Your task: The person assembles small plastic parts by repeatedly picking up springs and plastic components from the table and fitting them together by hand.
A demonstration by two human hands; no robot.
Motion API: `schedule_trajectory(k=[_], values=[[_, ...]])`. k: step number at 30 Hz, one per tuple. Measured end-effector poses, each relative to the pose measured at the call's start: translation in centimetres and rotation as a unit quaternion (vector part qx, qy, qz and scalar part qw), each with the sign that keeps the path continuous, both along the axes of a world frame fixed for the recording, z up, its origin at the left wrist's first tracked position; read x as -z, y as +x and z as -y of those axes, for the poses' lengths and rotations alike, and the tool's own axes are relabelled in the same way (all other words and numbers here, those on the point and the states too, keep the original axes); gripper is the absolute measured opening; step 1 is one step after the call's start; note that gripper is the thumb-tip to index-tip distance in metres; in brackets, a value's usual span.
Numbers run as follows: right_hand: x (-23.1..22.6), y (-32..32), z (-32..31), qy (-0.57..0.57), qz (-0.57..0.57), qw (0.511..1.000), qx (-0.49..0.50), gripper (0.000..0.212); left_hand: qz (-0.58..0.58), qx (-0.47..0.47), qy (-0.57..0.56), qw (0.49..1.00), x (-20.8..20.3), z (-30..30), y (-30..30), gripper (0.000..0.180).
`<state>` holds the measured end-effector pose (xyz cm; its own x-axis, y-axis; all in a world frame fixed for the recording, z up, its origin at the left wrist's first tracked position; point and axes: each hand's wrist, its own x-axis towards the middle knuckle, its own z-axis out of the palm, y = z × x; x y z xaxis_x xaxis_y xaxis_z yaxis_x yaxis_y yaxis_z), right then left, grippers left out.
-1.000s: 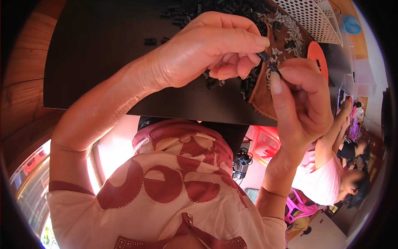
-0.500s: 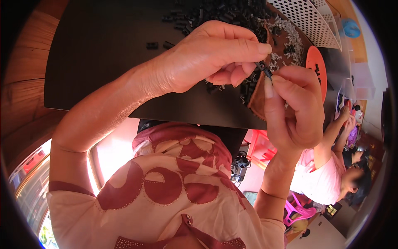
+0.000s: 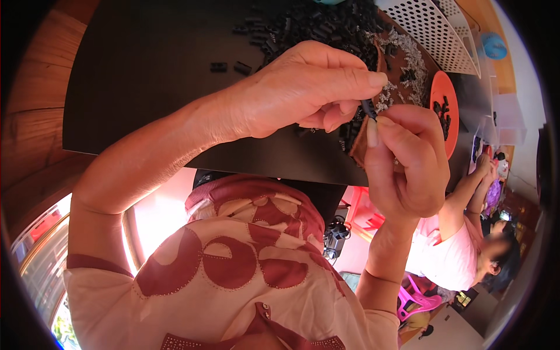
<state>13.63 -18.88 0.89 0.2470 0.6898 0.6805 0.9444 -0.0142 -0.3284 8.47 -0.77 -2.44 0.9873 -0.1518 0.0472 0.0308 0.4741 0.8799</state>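
Over the dark table, my two hands meet at a small black plastic part point(image 3: 368, 109). My left hand point(image 3: 309, 84) pinches its upper end between thumb and curled fingers. Thumb and forefinger of my right hand point(image 3: 408, 157) close on its lower end. The fingers hide much of the part, so its full shape does not show. Just beyond the hands lies a heap of similar black parts point(image 3: 326, 26). Many small silvery springs point(image 3: 413, 55) are scattered on a brown surface point(image 3: 396, 73) beside the heap.
Two loose black parts point(image 3: 219, 67) lie left of the heap. At the right are an orange-red plate point(image 3: 442, 83) with black pieces and a white perforated basket point(image 3: 431, 29). A person in a pink top point(image 3: 449, 251) sits further right. The table's near edge point(image 3: 262, 169) runs before me.
Both hands have shifted slightly, the left one a little lower and to the right. The black part between them now shows more of its length and stands at a steeper angle.
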Motion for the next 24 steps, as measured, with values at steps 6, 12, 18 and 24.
schedule_trajectory(k=[6, 12, 18, 24], values=[[0.2, -0.8, -0.1, 0.01, 0.02, 1.0, 0.01, 0.032, -0.03, 0.009, 0.0, 1.0, -0.5, 0.1, -0.4, 0.037], [0.3, -1.1, 0.1, 0.012, 0.01, 1.0, 0.008, 0.032, -0.017, 0.001, -0.003, 1.0, -0.3, 0.2, -0.4, 0.036], [0.5, -1.2, 0.1, 0.019, 0.014, 1.0, 0.015, 0.033, -0.015, 0.005, -0.015, 1.0, -0.3, 0.3, -0.4, 0.036], [0.6, -1.0, 0.0, 0.019, 0.04, 0.999, 0.011, 0.033, -0.022, 0.004, -0.004, 1.0, -0.4, 0.4, -0.6, 0.036]])
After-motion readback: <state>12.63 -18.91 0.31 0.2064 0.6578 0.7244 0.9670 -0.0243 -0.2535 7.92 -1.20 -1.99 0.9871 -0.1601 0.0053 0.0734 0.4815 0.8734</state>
